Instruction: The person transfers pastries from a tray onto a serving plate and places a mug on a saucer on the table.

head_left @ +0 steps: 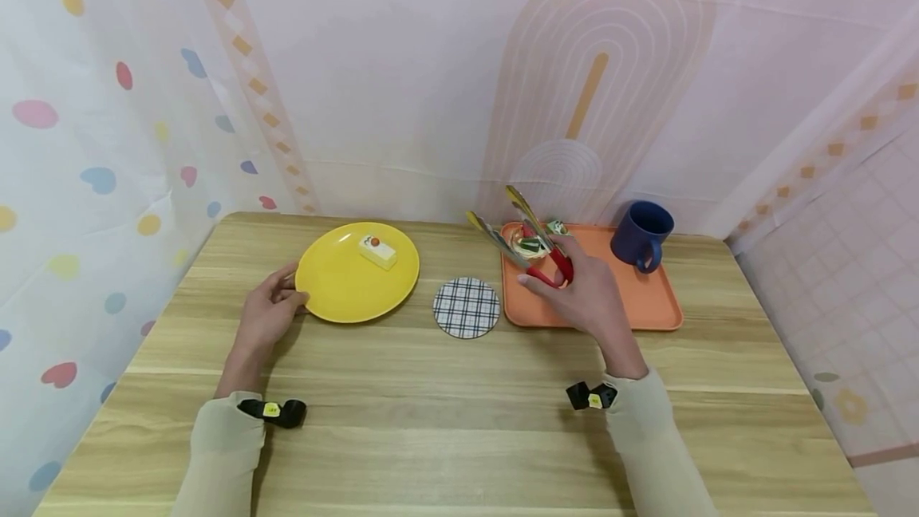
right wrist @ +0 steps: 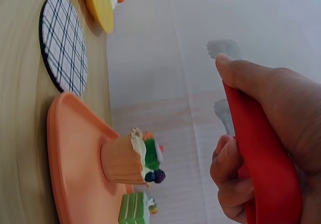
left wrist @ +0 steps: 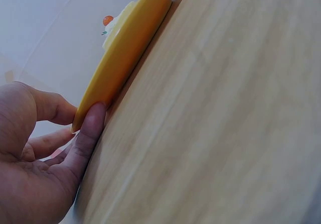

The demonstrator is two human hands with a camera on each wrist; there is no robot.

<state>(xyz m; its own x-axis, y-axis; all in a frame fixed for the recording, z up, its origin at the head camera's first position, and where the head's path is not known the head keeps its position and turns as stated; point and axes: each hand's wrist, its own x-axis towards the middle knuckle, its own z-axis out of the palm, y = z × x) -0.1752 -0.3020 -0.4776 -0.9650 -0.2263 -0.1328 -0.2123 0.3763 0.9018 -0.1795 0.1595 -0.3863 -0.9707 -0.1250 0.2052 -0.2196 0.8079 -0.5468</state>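
My left hand [head_left: 269,305] pinches the left rim of a yellow plate [head_left: 337,286], thumb and forefinger on its edge in the left wrist view. A small white and yellow toy cake slice [head_left: 378,252] with a red-orange topping lies on the plate. In my right hand [head_left: 585,286] I grip red-handled tongs [right wrist: 266,158], raised above an orange tray [head_left: 610,301]. The tongs' tips are apart, pointing up and left, with nothing between them. Below, on the tray, sit a toy cupcake [right wrist: 123,158] with berries and a green toy cake slice [right wrist: 134,207].
A dark blue mug [head_left: 639,234] stands at the back right of the tray. Between plate and tray lies a round plaid coaster [head_left: 467,308]. A patterned cloth [head_left: 402,86] hangs behind the wooden table [head_left: 445,421].
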